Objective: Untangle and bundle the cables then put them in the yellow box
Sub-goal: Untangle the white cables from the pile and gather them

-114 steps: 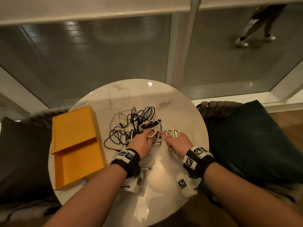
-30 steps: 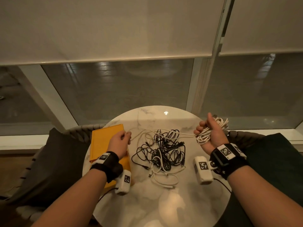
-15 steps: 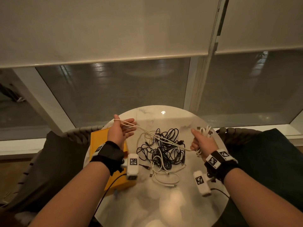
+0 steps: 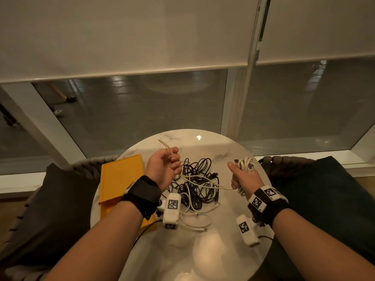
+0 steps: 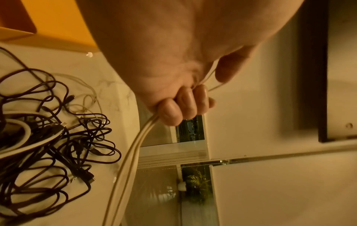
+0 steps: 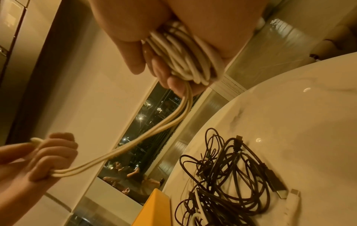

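Note:
My right hand (image 4: pixel 242 176) grips a coiled bundle of white cable (image 4: pixel 246 165) (image 6: pixel 183 61) above the table's right side. Two strands of that white cable (image 4: pixel 205 180) (image 6: pixel 119 149) run across to my left hand (image 4: pixel 165 167), whose curled fingers (image 5: pixel 183 105) hold the doubled end, a loop sticking up past the thumb. Between and below the hands lies a tangle of black and white cables (image 4: pixel 196 185) (image 5: pixel 48 145) (image 6: pixel 228 175) on the marble. The yellow box (image 4: pixel 121 179) lies open at the table's left edge, partly hidden behind my left wrist.
The round marble table (image 4: pixel 203 250) stands against a window with lowered blinds (image 4: pixel 121 33). Dark cushioned chairs sit at the left (image 4: pixel 50 209) and the right (image 4: pixel 324 189). A loose white cable (image 4: pixel 194 222) trails toward the front of the table.
My left hand has closed round the white cable's doubled end and moved right, nearer the tangle. My right hand stays raised with the coil, and the strand between them hangs slacker.

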A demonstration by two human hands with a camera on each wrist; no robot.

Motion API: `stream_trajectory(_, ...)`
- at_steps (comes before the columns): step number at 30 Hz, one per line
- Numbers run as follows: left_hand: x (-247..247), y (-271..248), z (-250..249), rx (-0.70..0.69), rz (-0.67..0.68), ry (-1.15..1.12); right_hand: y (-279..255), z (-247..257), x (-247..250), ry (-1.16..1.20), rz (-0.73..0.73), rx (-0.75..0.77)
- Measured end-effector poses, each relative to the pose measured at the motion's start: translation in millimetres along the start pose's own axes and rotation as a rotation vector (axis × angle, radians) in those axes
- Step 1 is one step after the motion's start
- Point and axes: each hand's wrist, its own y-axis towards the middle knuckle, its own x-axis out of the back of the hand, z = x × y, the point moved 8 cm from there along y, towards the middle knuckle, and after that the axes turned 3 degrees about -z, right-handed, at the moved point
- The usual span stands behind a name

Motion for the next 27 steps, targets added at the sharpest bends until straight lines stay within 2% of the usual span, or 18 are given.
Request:
stream_trajectory(3, -10.2, 4.4, 10.6, -0.053, -0.014, 0.266, 0.2, 8.2, -0.5, 0.042, 0.036, 0.029)
stream_trajectory(7, -32.2, -0.1, 27.4, -0.096, 0.06, 0.56, -1.9, 21.5, -8.9, 0.112, 0.115, 0.074)
stream_trajectory(10, -45.9, -3.8, 33.0, -0.159, 0.029, 0.702, -4.0, 30.3, -20.6, 0.079, 0.166, 0.109)
stream_trajectory(15, -68.2, -13.1, 32.9, -0.287, -0.04, 1.162, -10.4, 46.8, -43.5, 0.098, 0.23, 0.176)
stream_trajectory(19, -83.8, -13.7, 43.6, -0.275, 0.071, 1.309, -13.2, 49.1, -57.8, 0.113, 0.27, 0.181)
stream_trajectory(22, -97.4, -21.7, 41.5, -0.357, 0.166, 1.396, -14.0, 47.8, -61.6, 0.062, 0.251, 0.195)
stream_trajectory(24, -97.1, -24.6, 40.6, -0.369, 0.194, 1.393, -14.9, 48.7, -59.6, 0.02, 0.187, 0.21)
stream_trajectory(27, -82.8, -20.4, 41.0, -0.341, 0.157, 1.457, -11.4, 42.2, -54.0, 0.013, 0.063, 0.178)
